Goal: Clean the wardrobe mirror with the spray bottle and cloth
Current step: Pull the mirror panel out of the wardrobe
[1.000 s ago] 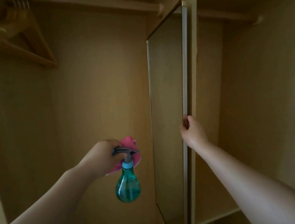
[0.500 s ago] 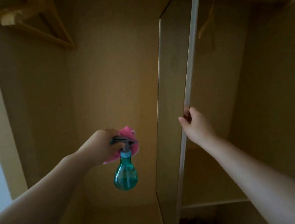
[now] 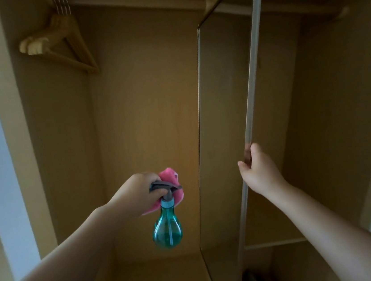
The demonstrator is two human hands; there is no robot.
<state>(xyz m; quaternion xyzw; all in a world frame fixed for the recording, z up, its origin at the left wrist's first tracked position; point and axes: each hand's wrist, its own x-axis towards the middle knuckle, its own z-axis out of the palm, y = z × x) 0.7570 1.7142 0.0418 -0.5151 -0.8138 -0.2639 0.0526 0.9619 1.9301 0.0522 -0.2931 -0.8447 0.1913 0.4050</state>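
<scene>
At the wardrobe (image 3: 139, 99), left hand (image 3: 139, 190) grips teal bottle (image 3: 166, 229) and pink cloth (image 3: 167, 175); right hand (image 3: 259, 173) grips mirror edge (image 3: 249, 114).

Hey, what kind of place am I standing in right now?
Probably a bedroom or hotel room, facing an open wardrobe: wooden hangers hang from a rail, and a tall mirror, turned nearly edge-on between two wood compartments, has its frame gripped by the right hand.
</scene>
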